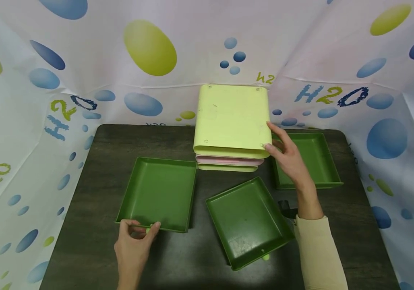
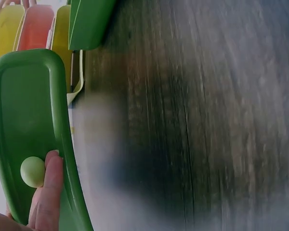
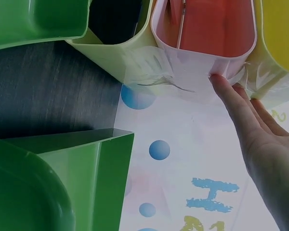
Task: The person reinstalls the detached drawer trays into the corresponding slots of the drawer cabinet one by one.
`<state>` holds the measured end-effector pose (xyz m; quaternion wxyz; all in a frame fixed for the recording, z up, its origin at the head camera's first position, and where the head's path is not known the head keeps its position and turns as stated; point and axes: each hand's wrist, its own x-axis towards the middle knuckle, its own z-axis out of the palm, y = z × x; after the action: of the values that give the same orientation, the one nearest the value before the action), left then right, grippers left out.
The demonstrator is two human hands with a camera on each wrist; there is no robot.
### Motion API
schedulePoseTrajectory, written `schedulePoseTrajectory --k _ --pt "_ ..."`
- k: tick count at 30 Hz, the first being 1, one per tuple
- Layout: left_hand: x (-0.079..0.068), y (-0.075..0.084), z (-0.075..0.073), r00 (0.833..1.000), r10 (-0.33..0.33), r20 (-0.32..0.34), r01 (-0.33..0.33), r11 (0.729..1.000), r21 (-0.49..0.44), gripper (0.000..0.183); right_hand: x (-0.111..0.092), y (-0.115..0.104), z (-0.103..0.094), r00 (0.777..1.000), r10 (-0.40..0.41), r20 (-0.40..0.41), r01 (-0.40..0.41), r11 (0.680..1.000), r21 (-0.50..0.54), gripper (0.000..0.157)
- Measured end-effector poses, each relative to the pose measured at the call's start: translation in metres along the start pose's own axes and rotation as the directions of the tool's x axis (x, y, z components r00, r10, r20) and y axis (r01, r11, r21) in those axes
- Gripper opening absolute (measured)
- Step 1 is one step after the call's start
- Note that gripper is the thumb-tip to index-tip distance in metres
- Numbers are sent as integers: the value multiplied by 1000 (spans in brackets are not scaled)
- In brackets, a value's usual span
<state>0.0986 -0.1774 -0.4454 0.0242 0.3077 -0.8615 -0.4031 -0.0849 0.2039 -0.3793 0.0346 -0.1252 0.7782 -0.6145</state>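
Plainly, the head view gives the layout: the left hand (image 1: 134, 245) pinches the near edge of the left green drawer (image 1: 158, 193), which lies on the table. Only the left wrist view shows that drawer's front squarely, a finger beside its round pale knob (image 2: 32, 172). The right hand (image 1: 292, 161) has its fingers extended against the side of the stack of frames (image 1: 233, 117) — from above mostly a yellow top, while the right wrist view looks into the openings, with a fingertip touching the pink frame (image 3: 202, 65). A second green drawer (image 1: 248, 221) sits askew between the hands, a third (image 1: 310, 157) right of the stack. The table (image 1: 83, 241) is dark and wood-grained; behind and beside it hangs a white sheet (image 1: 199, 40) — creased, printed with blue and lime ovals and "H2O".
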Motion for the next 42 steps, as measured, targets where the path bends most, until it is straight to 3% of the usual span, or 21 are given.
schedulePoseTrajectory --k 8,18,26,42 --pt "-12 1 9 999 50 -10 -50 997 -50 54 -1 2 -1 1000 3 -2 -3 1000 5 56" --pt "-22 5 19 988 142 68 -136 987 -87 44 1 3 -1 1000 -11 8 11 1000 1 55" --pt "-25 12 25 976 172 132 -154 979 -133 42 2 3 -1 1000 -13 11 13 1000 7 54" --pt "-29 30 36 933 293 210 -244 942 -228 37 4 0 -2 1000 -1 13 1 1000 13 54"
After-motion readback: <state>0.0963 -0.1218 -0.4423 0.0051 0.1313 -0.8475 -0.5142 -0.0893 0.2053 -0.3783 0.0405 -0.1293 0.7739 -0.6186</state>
